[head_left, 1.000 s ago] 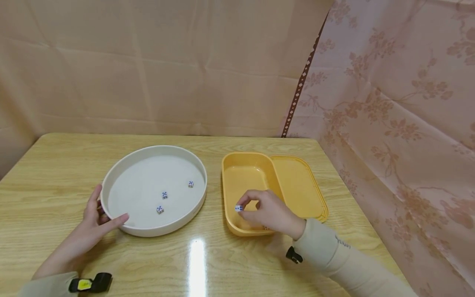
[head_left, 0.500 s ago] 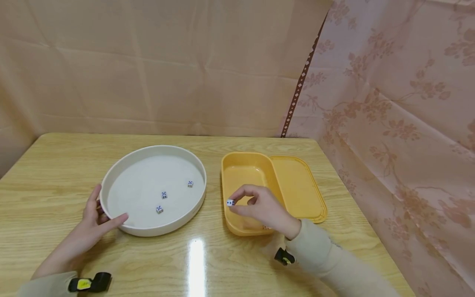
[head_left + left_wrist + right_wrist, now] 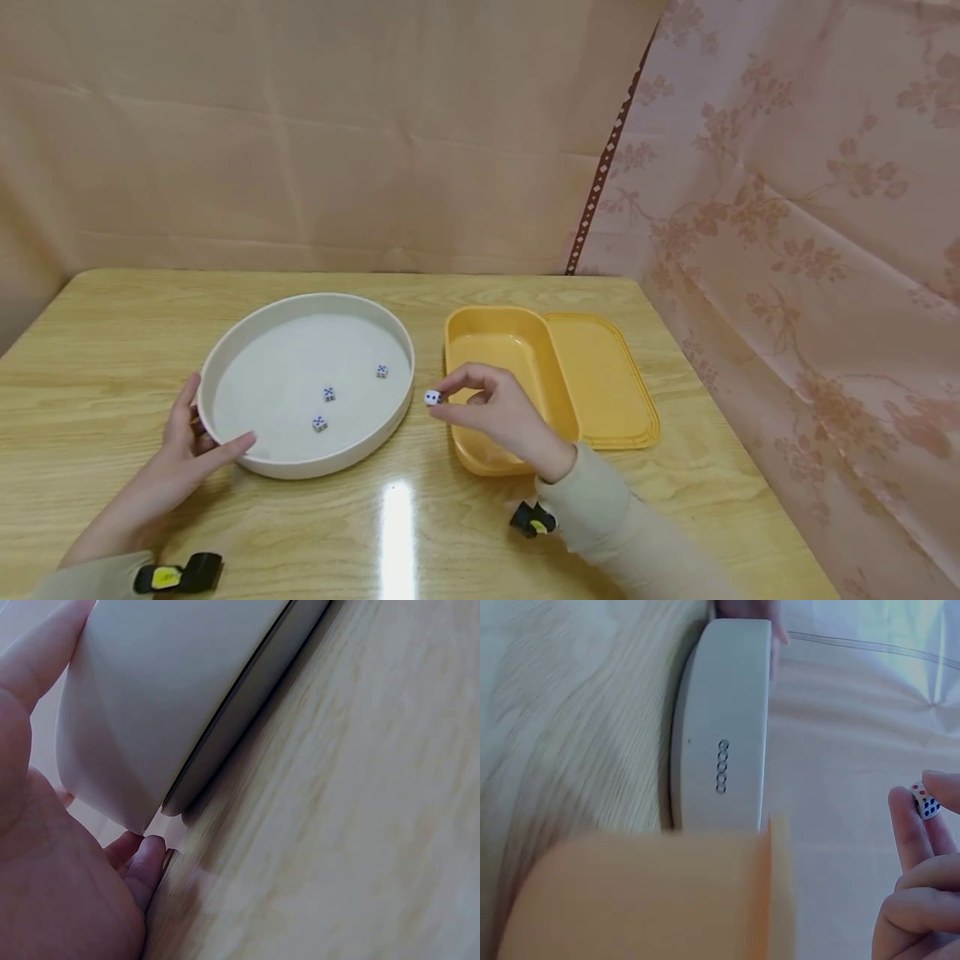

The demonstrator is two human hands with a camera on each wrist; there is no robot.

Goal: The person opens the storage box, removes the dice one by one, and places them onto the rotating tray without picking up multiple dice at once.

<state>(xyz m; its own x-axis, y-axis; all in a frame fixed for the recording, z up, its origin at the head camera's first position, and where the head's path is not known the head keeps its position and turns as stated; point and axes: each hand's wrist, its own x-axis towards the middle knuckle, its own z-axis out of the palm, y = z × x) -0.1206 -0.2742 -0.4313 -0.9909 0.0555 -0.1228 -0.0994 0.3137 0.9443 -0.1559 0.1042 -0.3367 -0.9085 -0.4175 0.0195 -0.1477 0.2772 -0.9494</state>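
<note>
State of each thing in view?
White round tray: upright, gripped by left hand
Three small white dice: resting in tray
Yellow rectangular container: open, interior partly hidden
Yellow flat lid: off, lying flat
White die with blue and red pips: pinched by right hand, raised

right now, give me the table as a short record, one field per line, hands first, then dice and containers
left hand: grips the near-left rim of the white tray
right hand: pinches one die, raised, between white tray and yellow box in the head view
dice in white tray: three, lying apart
yellow box: uncovered; right hand hides part of its inside
yellow lid: flat, along the box's right side
</note>
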